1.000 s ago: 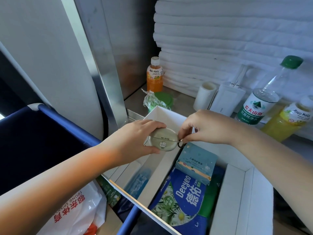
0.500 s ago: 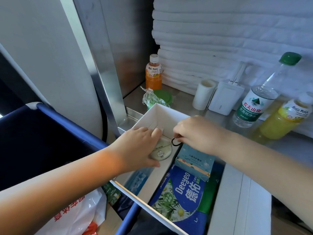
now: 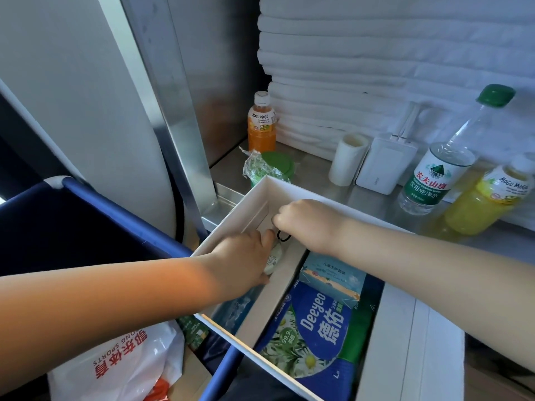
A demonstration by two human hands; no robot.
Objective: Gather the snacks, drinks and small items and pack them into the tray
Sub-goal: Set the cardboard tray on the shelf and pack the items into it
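Fingers (image 3: 265,239) of our L hand (image 3: 240,261) wrap pale case (image 3: 273,260); R hand (image 3: 307,224) pinches its loop (image 3: 283,236). Prob light, hard, slick; grip body.

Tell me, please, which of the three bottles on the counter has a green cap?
The clear water bottle, right beside the yellow Mogu Mogu bottle. That one and the orange Mogu Mogu bottle at the back left have white caps.

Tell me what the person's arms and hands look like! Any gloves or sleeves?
No gloves and no sleeves in view. The left arm and right arm are bare all the way to the picture's edge. The left hand and right hand show no rings, watch or bracelet.
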